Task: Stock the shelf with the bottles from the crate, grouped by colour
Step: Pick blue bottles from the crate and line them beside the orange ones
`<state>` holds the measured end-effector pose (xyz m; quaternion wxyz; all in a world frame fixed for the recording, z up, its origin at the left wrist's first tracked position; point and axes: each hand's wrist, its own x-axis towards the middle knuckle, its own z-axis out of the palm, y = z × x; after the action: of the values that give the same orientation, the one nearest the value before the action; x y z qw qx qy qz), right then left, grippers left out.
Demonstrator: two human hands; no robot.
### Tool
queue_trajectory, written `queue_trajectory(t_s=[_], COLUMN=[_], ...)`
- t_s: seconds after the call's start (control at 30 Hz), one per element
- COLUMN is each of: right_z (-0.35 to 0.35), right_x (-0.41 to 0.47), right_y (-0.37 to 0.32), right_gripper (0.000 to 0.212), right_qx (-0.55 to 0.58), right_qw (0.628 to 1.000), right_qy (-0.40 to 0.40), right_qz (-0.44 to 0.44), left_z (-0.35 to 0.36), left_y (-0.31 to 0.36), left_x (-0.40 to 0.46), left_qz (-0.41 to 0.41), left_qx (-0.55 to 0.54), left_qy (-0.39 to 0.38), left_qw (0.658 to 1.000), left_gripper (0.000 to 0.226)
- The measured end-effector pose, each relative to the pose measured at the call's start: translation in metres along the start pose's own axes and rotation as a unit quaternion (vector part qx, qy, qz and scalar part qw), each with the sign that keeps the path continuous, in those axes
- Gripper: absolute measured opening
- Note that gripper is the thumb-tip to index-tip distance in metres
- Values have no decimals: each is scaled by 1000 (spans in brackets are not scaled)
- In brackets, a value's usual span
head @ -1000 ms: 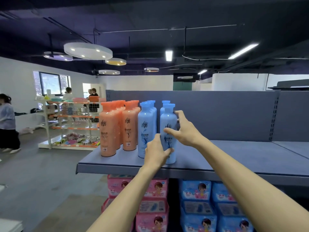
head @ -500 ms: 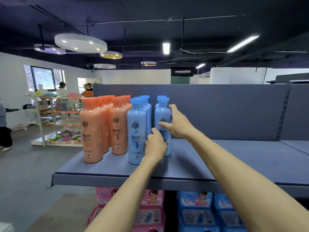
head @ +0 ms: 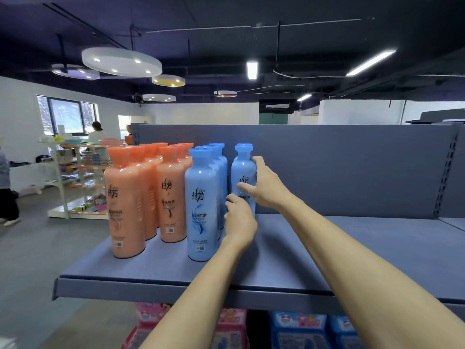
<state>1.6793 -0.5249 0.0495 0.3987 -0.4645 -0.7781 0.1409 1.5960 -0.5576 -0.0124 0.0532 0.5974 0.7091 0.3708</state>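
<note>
On the grey shelf (head: 327,250) stand two rows of orange bottles (head: 127,200) at the left and a row of blue bottles (head: 201,205) beside them. One more blue bottle (head: 242,167) stands upright to the right of that row, near the back panel. My right hand (head: 264,187) wraps its upper right side, thumb across the label. My left hand (head: 239,220) grips its lower part from the front, hiding the base. The crate is out of view.
The shelf's right half is bare up to the back panel (head: 352,167). Pink packs (head: 151,321) and blue packs (head: 299,331) fill the shelf below. A white rack (head: 75,182) stands on the floor at left, with a person (head: 7,187) at the far left edge.
Both hands have pushed the blue bottle further back on the shelf, away from the front edge. The camera has come closer to the shelf.
</note>
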Motion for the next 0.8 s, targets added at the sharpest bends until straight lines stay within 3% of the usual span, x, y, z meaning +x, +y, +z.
queue_trajectory(t_s=[0.37, 0.63, 0.8], right_z=[6, 5, 3], right_x=[14, 10, -1], right_y=[9, 1, -13], right_gripper=[71, 74, 85], right_qx=[-5, -7, -24], right_qw=[1000, 1000, 998], right_qy=[-4, -17, -39], right_qz=[-4, 16, 53], left_z=[11, 2, -10], left_y=[-3, -3, -1], left_x=[15, 9, -17], left_qz=[-5, -7, -27], left_qx=[15, -38, -38], left_qy=[25, 13, -22], left_qw=[1000, 999, 999], left_gripper=[51, 46, 61])
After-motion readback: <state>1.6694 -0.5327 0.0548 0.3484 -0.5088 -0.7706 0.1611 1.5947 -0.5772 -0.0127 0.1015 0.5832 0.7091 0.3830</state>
